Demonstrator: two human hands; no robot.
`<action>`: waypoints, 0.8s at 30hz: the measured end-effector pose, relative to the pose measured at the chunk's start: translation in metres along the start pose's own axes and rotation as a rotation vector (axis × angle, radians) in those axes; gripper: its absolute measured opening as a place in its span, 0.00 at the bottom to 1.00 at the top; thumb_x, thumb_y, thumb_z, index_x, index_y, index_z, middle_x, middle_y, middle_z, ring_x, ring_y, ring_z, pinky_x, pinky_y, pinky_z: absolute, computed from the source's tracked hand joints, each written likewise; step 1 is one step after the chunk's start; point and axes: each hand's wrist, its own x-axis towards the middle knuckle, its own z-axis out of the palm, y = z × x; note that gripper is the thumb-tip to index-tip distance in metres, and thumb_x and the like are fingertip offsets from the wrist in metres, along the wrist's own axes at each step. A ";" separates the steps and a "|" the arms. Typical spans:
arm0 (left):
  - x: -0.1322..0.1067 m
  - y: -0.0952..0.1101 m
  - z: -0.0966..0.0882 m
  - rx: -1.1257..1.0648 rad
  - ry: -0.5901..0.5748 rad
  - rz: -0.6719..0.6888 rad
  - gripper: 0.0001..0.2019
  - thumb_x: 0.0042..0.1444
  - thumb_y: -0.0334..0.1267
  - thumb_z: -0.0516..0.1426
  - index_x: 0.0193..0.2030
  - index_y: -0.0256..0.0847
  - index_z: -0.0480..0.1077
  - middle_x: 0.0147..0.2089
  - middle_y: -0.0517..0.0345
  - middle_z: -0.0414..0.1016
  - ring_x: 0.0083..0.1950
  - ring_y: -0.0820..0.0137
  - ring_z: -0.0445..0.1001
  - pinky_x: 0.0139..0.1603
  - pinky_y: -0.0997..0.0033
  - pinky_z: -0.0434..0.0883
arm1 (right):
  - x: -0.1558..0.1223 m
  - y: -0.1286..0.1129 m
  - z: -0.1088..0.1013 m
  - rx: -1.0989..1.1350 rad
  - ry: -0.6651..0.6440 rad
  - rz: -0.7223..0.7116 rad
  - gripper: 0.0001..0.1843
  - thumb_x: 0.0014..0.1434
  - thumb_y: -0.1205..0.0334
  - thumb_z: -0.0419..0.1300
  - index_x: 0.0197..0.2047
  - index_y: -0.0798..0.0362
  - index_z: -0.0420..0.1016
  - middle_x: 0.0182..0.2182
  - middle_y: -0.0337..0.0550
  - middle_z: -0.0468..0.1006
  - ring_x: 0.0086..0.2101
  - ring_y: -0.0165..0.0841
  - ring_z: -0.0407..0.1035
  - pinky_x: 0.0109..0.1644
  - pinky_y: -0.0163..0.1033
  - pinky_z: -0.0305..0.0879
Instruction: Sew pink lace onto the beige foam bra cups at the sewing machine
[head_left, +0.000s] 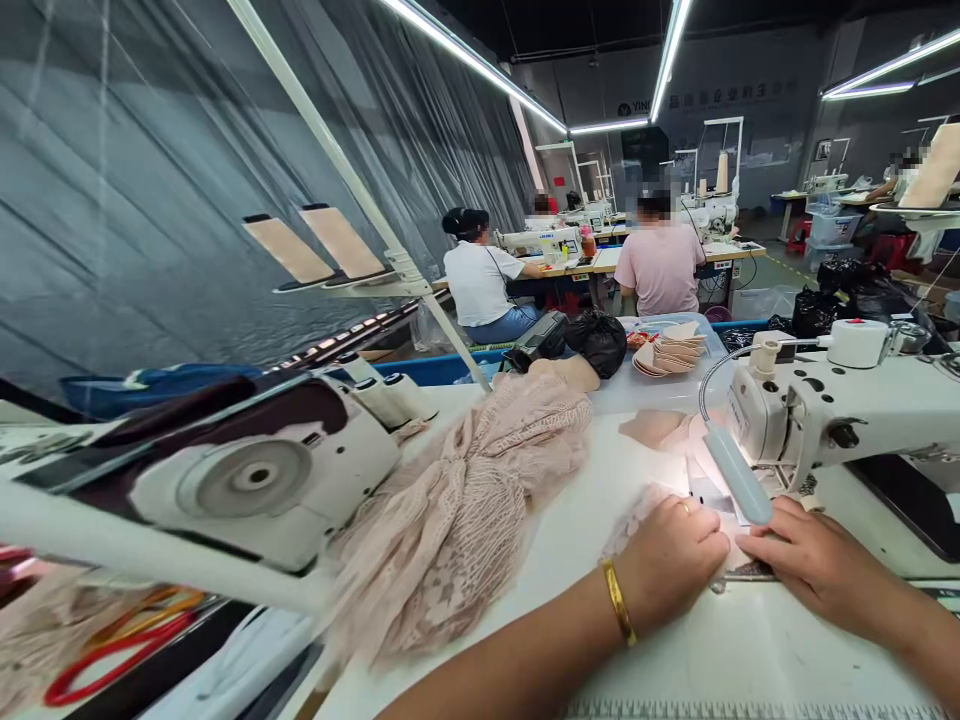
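Note:
My left hand (675, 555), with a gold bangle at the wrist and a ring, has its fingers closed on a pale pink lace piece (634, 515) in front of the sewing machine's needle area. My right hand (806, 555) rests to the right of it, its fingers apart and lying on the same pink work beside the presser foot. The white sewing machine (885, 390) stands over both hands, and its grey-tipped gooseneck lamp (739, 475) partly covers the needle. Beige cut pieces (660, 427) lie behind the left hand. My fingertips hide part of the fabric.
A heap of beige lace (480, 500) lies left of my arms. Stacked beige cups (667, 352) sit in a clear plastic bin (705, 370) behind. Another machine (262, 480) and a slanting thread stand (352, 180) are at left. Two people sit at machines ahead.

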 end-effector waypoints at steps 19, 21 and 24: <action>0.010 0.001 0.004 -0.056 0.039 -0.050 0.10 0.69 0.39 0.55 0.37 0.39 0.72 0.38 0.55 0.75 0.39 0.64 0.70 0.45 0.59 0.63 | 0.003 -0.001 0.000 0.048 0.009 0.103 0.18 0.70 0.70 0.51 0.55 0.45 0.76 0.36 0.44 0.75 0.37 0.40 0.71 0.36 0.41 0.66; 0.013 -0.007 0.006 -0.066 0.025 -0.028 0.10 0.69 0.40 0.55 0.39 0.39 0.73 0.40 0.55 0.77 0.41 0.64 0.71 0.48 0.58 0.62 | 0.004 0.000 0.001 0.067 0.048 0.122 0.17 0.69 0.70 0.52 0.52 0.44 0.77 0.38 0.44 0.76 0.36 0.39 0.71 0.35 0.40 0.66; 0.019 -0.020 0.009 -0.104 0.017 0.004 0.09 0.70 0.40 0.56 0.42 0.40 0.75 0.45 0.54 0.80 0.46 0.63 0.72 0.54 0.57 0.60 | 0.004 0.003 0.005 0.072 0.061 0.156 0.14 0.68 0.69 0.53 0.48 0.44 0.77 0.39 0.44 0.76 0.35 0.38 0.71 0.34 0.40 0.66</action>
